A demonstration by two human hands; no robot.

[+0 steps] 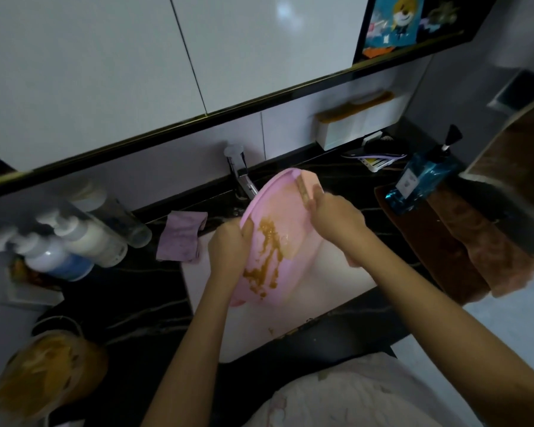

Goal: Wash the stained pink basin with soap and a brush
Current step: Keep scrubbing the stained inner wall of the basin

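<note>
The pink basin (290, 217) leans over the sink (315, 303) at the bench's (130, 303) front edge, left hand (228, 241) gripping its rim, right hand (336, 223) gripping the brush (304, 189), and the brown mess (269, 238) isn't scrubbed off yet.

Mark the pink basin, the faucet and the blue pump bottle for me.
pink basin (289, 211): head view, clean inner wall above the stain.
faucet (243, 181): head view, chrome spout.
blue pump bottle (423, 180): head view, bottle body.

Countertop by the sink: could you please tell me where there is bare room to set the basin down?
Bare counter left of the sink, between the purple cloth, pump bottles and brown-smeared bowl. The right side is crowded: brown towels and a blue bottle.
</note>
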